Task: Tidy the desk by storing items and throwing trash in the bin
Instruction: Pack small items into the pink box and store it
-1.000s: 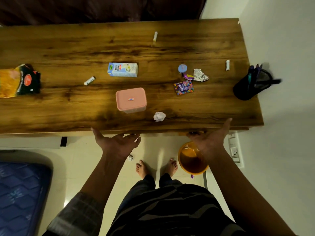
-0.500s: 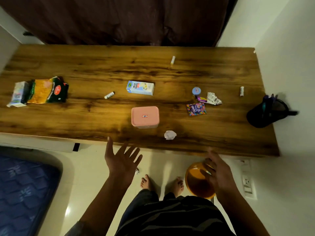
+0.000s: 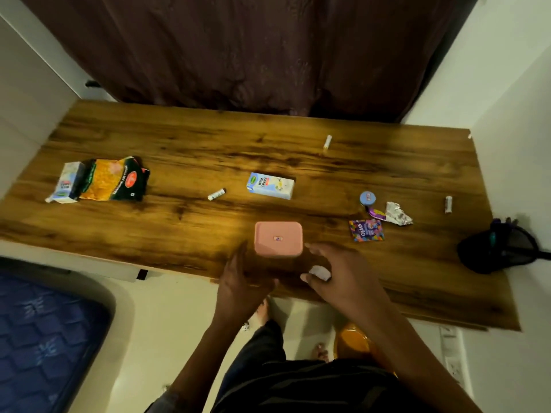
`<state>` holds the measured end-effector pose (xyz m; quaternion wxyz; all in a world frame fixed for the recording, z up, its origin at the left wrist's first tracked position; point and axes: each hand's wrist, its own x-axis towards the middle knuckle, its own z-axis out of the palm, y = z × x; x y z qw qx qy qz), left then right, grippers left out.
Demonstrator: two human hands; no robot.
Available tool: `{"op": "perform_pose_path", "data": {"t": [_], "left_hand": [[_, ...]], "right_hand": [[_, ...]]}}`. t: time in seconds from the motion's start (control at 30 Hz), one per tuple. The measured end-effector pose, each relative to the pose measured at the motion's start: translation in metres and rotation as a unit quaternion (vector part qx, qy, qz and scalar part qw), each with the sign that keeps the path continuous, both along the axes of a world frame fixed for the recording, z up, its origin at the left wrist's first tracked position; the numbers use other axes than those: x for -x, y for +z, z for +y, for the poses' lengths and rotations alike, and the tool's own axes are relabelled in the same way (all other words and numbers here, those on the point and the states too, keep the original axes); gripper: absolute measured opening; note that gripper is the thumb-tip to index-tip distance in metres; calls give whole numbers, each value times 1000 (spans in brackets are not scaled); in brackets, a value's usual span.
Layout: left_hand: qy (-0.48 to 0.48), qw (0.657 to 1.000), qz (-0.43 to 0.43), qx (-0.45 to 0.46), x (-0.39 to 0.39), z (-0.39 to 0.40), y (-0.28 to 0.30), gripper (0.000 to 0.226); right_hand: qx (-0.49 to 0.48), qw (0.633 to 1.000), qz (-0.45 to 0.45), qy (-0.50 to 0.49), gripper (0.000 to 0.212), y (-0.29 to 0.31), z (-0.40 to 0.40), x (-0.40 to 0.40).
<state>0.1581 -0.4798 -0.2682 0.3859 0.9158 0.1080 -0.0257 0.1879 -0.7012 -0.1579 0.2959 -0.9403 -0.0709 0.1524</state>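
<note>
Head view, looking down on a wooden desk (image 3: 185,156) with a dark curtain behind it. A pink lidded box (image 3: 278,239) sits near the desk's front edge, roughly mid-width; everything here is placed from that box.

Both hands reach in over the front edge. The left hand (image 3: 238,281) is just left of and in front of the box, fingers extended and loosely spread, holding nothing; whether its fingertips touch the box wall cannot be told. The right hand (image 3: 337,278) is just right of and in front of the box, its fingers curled round a small white paper ball (image 3: 319,272).

Behind the box lies a milkshake carton (image 3: 270,186), its long axis running left to right. Left of the carton is a short white marker (image 3: 216,194). Far left lie a snack bag (image 3: 114,180) and a second carton (image 3: 66,183), touching. To the right of the box lie a candy packet (image 3: 366,230), a foil wrapper (image 3: 398,214) and a small blue tub (image 3: 367,198), close together. Far right stands a black pen holder (image 3: 501,248).

On the floor, below the right forearm, an orange bin (image 3: 351,342) is partly hidden. It lies directly under the hand with the paper ball, so that hand looks best placed to drop it in.
</note>
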Motion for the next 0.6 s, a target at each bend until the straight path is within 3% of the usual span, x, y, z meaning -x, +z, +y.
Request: {"op": "perform_pose_path", "data": {"t": [0.2,0.4,0.6], "left_hand": [[-97,994,-16,-42,-48,25,-22,102],[-183,982,-50,7,-89,35,-40,104],[-243,967,-81,11,-109,44,-64,81]], "right_hand": [[116,991,-4,61,65,-1,49,-49],[225,963,18,147,98,-32,85,-81],[226,962,44,149,82,-46,97,-97]]}}
